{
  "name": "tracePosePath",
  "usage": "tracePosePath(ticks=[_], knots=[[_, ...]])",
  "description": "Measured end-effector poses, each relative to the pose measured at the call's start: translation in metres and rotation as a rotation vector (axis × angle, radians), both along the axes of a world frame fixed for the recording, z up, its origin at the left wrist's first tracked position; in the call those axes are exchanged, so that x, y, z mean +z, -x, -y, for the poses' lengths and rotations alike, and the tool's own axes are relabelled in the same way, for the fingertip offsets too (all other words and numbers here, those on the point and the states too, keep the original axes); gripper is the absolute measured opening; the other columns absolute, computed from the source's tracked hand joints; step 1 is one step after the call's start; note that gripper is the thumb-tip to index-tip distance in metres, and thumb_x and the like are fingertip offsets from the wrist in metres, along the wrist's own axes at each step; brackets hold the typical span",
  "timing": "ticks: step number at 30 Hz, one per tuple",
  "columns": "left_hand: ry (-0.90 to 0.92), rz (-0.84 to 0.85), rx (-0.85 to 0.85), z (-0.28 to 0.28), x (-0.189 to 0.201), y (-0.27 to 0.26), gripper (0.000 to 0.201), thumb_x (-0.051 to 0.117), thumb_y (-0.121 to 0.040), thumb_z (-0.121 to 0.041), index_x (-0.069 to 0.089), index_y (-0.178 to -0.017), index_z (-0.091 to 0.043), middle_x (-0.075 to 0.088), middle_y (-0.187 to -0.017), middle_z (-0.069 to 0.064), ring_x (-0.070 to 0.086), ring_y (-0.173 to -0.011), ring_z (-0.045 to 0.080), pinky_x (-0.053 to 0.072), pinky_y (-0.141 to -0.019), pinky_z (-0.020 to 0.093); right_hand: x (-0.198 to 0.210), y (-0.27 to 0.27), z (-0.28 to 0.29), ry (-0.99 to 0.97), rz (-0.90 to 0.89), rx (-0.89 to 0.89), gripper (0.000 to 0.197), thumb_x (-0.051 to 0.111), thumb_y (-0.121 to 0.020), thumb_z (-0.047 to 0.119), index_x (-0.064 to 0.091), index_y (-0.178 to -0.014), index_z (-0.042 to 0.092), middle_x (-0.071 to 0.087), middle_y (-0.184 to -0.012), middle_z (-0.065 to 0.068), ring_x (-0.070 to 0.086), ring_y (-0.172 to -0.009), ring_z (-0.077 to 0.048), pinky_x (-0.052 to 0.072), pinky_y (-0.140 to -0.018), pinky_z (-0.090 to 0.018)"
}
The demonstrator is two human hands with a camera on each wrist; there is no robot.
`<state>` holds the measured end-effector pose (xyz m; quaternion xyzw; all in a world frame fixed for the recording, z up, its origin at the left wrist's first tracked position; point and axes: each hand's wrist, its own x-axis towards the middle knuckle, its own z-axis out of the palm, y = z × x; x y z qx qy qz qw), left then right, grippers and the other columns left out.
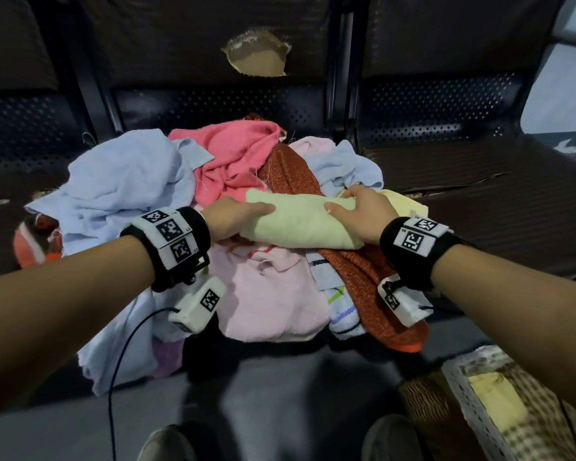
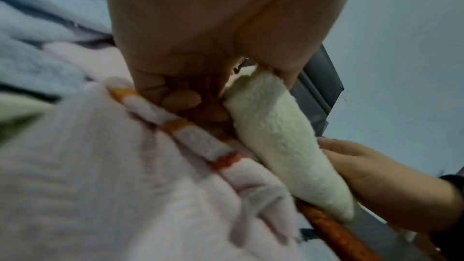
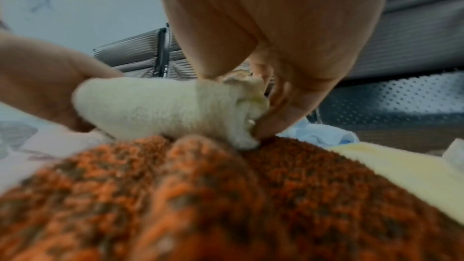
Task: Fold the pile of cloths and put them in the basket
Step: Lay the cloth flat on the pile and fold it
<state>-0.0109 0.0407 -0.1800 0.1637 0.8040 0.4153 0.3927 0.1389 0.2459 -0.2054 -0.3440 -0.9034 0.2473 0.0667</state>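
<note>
Most of the work is not done yet. A big messy pile of cloths (image 1: 187, 201) lies on the seat of a dark bench (image 1: 446, 168). On top, near the middle, lies a pale green cloth (image 1: 300, 221), folded into a thick strip. The left hand (image 1: 233, 217) holds its left end and the right hand (image 1: 359, 211) holds its right end, fingers curled around it. The basket (image 1: 479, 424) stands on the floor, near and to the right, with something yellow already inside. I think the green cloth goes there next. Blue, pink and orange cloths are not yet folded.
</note>
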Motion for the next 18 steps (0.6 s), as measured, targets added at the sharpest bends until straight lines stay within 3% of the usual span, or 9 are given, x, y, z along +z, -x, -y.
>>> tracePosePath(ticks=[2,3,5,8,11,13,15,18], knots=[[-0.128,0.007,0.043,-0.005,0.006,-0.005,0.046,0.071,-0.087,-0.037,0.064,-0.115,-0.001,0.074,-0.102,0.022,0.072,-0.090,0.039,0.059,-0.082,0.045,0.013,-0.007,0.006,-0.108,-0.038,0.073,0.045,0.064,-0.090,0.043,0.054,-0.126,0.017,0.059,-0.123,-0.010,0.057,-0.113,-0.029,0.046,-0.085,-0.036],[-0.194,0.014,0.070,-0.009,0.011,-0.009,0.042,0.070,-0.088,-0.033,0.065,-0.116,-0.003,0.073,-0.107,0.018,0.072,-0.093,0.036,0.060,-0.084,0.044,0.022,-0.011,0.010,-0.171,-0.097,0.137,0.043,0.064,-0.088,0.037,0.054,-0.126,0.019,0.055,-0.126,-0.009,0.054,-0.117,-0.029,0.048,-0.091,-0.039],[-0.297,0.073,0.106,-0.019,0.027,-0.019,0.039,0.068,-0.090,-0.029,0.063,-0.119,-0.005,0.073,-0.107,0.013,0.071,-0.086,0.027,0.061,-0.072,0.035,0.043,-0.018,0.023,-0.240,-0.225,0.296,0.046,0.060,-0.083,0.038,0.055,-0.125,0.022,0.052,-0.128,-0.003,0.050,-0.121,-0.024,0.047,-0.094,-0.041],[-0.393,0.101,0.117,-0.042,0.058,-0.037,0.033,0.064,-0.089,-0.027,0.064,-0.113,-0.006,0.067,-0.094,0.014,0.065,-0.077,0.026,0.055,-0.062,0.030,0.065,-0.030,0.046,-0.232,-0.249,0.409,0.071,0.058,-0.076,0.062,0.045,-0.136,0.026,0.055,-0.130,0.001,0.054,-0.119,-0.020,0.048,-0.094,-0.041],[-0.455,0.006,0.027,-0.067,0.087,-0.067,0.030,0.066,-0.085,-0.031,0.070,-0.106,-0.010,0.069,-0.087,0.006,0.066,-0.078,0.022,0.055,-0.072,0.034,0.073,-0.050,0.048,-0.124,-0.418,0.271,0.078,0.072,-0.076,0.049,0.034,-0.141,0.032,0.059,-0.124,0.003,0.060,-0.110,-0.020,0.050,-0.087,-0.039],[-0.508,-0.038,-0.041,-0.083,0.101,-0.092,0.027,0.066,-0.085,-0.040,0.072,-0.090,-0.014,0.071,-0.078,0.000,0.066,-0.068,0.017,0.055,-0.067,0.030,0.077,-0.074,0.037,-0.058,-0.505,0.123,0.070,0.069,-0.078,0.044,0.035,-0.138,0.035,0.065,-0.117,0.000,0.064,-0.102,-0.022,0.051,-0.084,-0.037],[-0.564,-0.056,-0.115,-0.103,0.106,-0.122,0.037,0.060,-0.086,-0.050,0.066,-0.079,-0.014,0.065,-0.072,-0.001,0.059,-0.063,0.015,0.049,-0.062,0.028,0.078,-0.103,0.021,0.080,-0.598,-0.054,0.058,0.065,-0.079,0.044,0.041,-0.131,0.036,0.067,-0.114,0.004,0.065,-0.102,-0.015,0.050,-0.084,-0.036],[-0.567,-0.136,-0.264,-0.138,0.084,-0.174,0.036,0.068,-0.086,-0.043,0.060,-0.102,-0.012,0.064,-0.094,0.000,0.059,-0.084,0.014,0.045,-0.074,0.026,0.071,-0.159,-0.005,0.372,-0.798,-0.235,0.050,0.068,-0.084,0.032,0.052,-0.131,0.024,0.067,-0.122,0.003,0.065,-0.113,-0.016,0.052,-0.098,-0.047]])
